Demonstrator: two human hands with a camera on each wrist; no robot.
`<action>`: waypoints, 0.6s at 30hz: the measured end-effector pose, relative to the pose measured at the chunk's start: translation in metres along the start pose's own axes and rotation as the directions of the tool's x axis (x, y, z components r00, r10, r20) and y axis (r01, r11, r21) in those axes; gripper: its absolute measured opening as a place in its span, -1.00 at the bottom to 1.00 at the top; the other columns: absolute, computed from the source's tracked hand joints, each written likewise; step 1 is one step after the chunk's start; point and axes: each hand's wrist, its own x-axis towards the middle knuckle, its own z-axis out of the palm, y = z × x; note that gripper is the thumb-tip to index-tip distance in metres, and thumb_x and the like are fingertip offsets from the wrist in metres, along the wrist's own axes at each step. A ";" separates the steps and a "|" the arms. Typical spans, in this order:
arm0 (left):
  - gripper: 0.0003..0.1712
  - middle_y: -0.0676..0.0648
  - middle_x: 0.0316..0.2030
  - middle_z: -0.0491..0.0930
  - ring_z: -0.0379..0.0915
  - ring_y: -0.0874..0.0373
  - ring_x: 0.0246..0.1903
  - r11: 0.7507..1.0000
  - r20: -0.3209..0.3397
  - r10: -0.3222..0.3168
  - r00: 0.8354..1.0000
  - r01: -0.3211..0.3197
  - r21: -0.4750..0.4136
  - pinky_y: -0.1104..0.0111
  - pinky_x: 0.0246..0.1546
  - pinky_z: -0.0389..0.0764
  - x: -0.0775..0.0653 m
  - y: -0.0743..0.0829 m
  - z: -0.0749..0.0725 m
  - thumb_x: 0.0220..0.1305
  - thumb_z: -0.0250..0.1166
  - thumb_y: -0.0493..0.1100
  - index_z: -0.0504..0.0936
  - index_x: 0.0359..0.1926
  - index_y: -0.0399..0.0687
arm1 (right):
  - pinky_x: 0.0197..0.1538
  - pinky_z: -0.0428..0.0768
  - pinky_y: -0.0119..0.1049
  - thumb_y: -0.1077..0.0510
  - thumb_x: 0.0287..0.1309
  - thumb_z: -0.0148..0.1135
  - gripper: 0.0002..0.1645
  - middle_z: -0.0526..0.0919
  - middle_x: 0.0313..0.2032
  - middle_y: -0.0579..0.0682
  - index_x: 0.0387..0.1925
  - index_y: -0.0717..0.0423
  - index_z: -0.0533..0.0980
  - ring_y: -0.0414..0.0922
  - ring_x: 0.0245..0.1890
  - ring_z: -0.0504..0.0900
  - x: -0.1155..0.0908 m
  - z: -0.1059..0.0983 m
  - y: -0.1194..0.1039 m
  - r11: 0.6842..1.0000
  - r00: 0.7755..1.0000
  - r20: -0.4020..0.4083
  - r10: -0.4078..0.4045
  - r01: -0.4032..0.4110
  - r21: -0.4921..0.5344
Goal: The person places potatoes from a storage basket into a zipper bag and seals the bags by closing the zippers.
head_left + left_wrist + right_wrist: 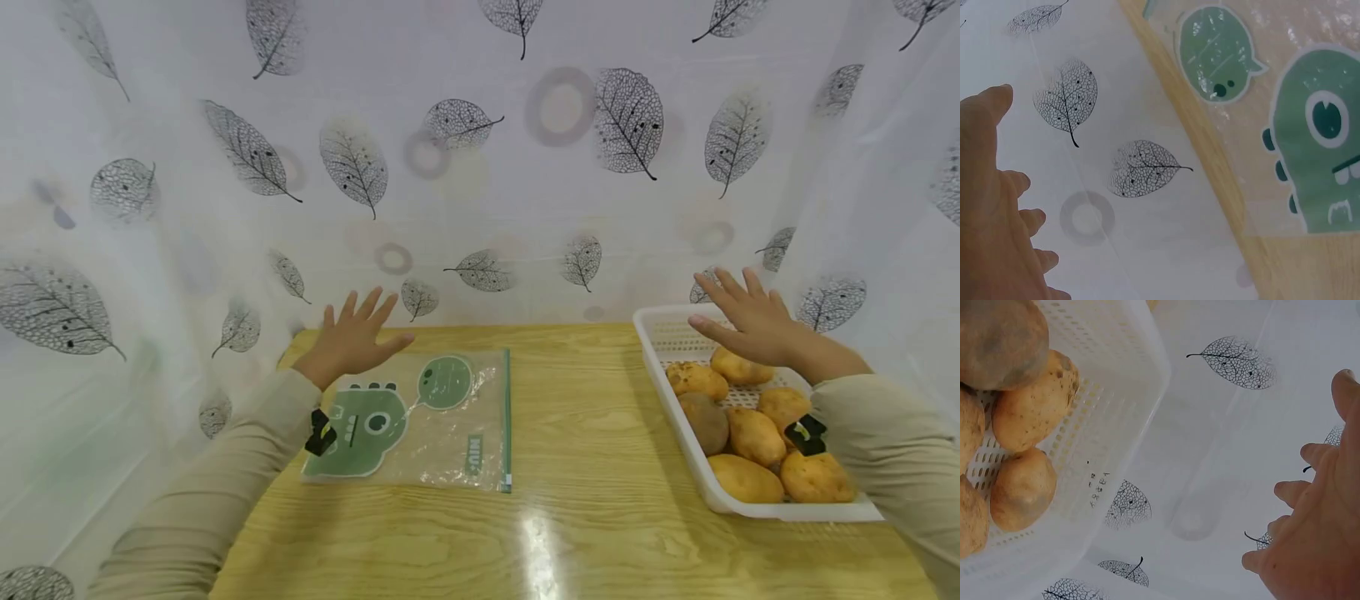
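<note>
My left hand (352,340) is held up over the far edge of a clear zip bag (450,425), fingers spread and nothing in them. The bag lies flat on the table, printed with a green cartoon monster (1319,144) and a speech bubble; its green zip strip (506,417) faces right. Above the back of a white plastic basket (678,433), my right hand (757,325) is likewise raised with fingers apart, holding nothing. Several potatoes (753,435) lie in the basket, and one darker, greyish potato (1002,344) shows among them in the right wrist view.
The wooden table (577,433) carries the bag on the left and the basket on the right. A whitish curtain (480,192) with dark leaf prints hangs behind the table and along both sides. Each sleeve bears a small black device (320,433) near the wrist.
</note>
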 end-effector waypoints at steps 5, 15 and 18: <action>-0.03 -0.23 0.50 -0.28 -0.47 -0.38 0.42 1.000 0.012 0.006 1.000 -0.006 0.002 -0.40 0.31 -0.43 0.004 0.005 0.007 0.33 -0.15 0.45 -0.17 0.52 0.01 | 0.22 -0.45 0.59 -0.19 0.42 -0.13 -0.10 -0.39 0.46 0.32 0.51 0.06 -0.28 0.35 0.37 -0.60 0.002 0.007 -0.009 0.997 0.999 -0.012 -0.029 0.030 0.072; -0.08 -0.24 0.48 -0.12 -0.26 -0.37 0.41 0.993 -0.050 0.068 0.996 -0.073 -0.096 -0.43 0.30 -0.14 0.014 0.027 0.039 0.35 -0.02 0.34 -0.03 0.50 -0.06 | 0.25 -0.40 0.56 -0.11 0.46 -0.13 -0.14 -0.44 0.49 0.13 0.50 -0.15 -0.37 0.17 0.41 -0.65 0.005 0.033 -0.045 0.927 0.994 0.003 -0.107 0.098 0.362; -0.07 -0.26 0.47 -0.08 -0.21 -0.37 0.41 0.982 -0.072 0.084 0.994 -0.095 -0.164 -0.42 0.30 -0.08 0.017 0.037 0.051 0.33 -0.01 0.36 -0.01 0.50 -0.07 | 0.28 -0.30 0.55 -0.07 0.46 -0.12 -0.16 -0.41 0.50 0.08 0.50 -0.23 -0.36 0.17 0.44 -0.57 0.006 0.046 -0.061 0.882 0.991 -0.023 -0.131 0.127 0.453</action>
